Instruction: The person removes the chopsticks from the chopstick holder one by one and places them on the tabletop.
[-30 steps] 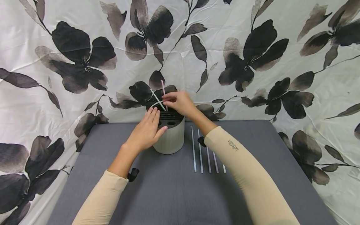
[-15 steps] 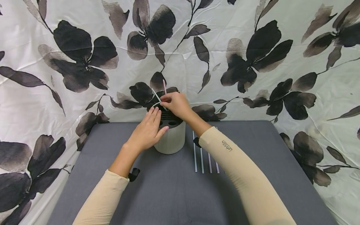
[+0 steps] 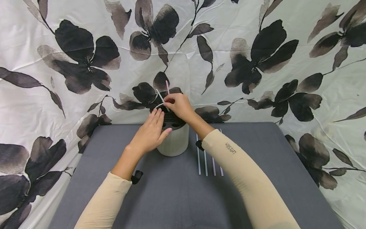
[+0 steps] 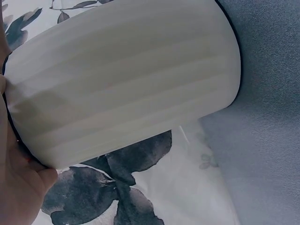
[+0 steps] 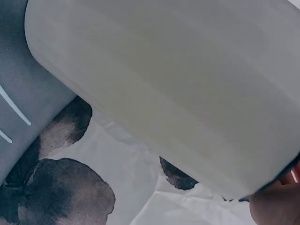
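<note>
A pale, ribbed round holder (image 3: 173,145) with a black slotted top (image 3: 172,123) stands at the table's back edge. A thin white stick (image 3: 159,95) leans left out of its top, and my right hand (image 3: 180,106) pinches it between thumb and fingertips. Behind it, a pink stick (image 3: 167,87) stands nearly upright. My left hand (image 3: 148,132) rests on the holder's left rim with fingers straight, the thumb at the front. A curved pale rim shows by its fingertips. Both wrist views are mostly filled by the holder's side (image 4: 122,79), with only parts of each hand showing.
Several thin sticks, including a bluish one (image 3: 198,159) and a lilac one (image 3: 213,167), lie side by side right of the holder, partly under the right forearm. A grey cloth covers the table (image 3: 171,197). A floral curtain (image 3: 183,73) hangs directly behind.
My right hand has shifted slightly left, its fingertips going from beside the pink stick to the white one. The white stick's tip has moved a little right. The left hand stays in place.
</note>
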Tool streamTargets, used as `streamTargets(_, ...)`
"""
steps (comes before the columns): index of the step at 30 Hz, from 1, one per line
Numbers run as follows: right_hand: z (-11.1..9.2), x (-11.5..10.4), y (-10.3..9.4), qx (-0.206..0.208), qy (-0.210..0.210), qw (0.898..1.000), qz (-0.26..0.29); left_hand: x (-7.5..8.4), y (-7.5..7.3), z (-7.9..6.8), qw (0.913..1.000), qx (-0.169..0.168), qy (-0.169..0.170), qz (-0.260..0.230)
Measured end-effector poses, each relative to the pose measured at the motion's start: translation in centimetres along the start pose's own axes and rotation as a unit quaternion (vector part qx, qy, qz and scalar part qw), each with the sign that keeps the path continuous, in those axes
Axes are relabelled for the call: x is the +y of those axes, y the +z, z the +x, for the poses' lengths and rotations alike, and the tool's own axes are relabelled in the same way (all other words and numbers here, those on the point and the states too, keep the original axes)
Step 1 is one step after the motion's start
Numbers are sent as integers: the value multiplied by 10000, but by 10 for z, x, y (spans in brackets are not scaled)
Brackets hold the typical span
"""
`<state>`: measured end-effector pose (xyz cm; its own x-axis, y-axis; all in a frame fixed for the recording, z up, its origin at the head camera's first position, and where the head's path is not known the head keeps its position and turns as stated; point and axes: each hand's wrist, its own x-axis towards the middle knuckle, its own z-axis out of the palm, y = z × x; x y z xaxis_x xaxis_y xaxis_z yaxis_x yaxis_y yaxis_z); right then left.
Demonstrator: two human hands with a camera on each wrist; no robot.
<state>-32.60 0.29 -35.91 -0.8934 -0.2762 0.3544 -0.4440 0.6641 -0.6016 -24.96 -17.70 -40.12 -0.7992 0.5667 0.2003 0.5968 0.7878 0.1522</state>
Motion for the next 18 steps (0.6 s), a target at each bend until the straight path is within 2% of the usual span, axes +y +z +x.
streamTargets(9, -4, -1, -24, 210, 1, 9983, 535, 0, -1, 0, 9999, 167, 42, 10)
streamTargets(13, -6, 0, -36, 339, 152, 9963, 781, 1, -1, 1, 9999, 128, 17, -53)
streamTargets(18, -11, 2, -52, 571, 133, 9905, 1242, 1, -1, 2, 9999, 73, -13, -109)
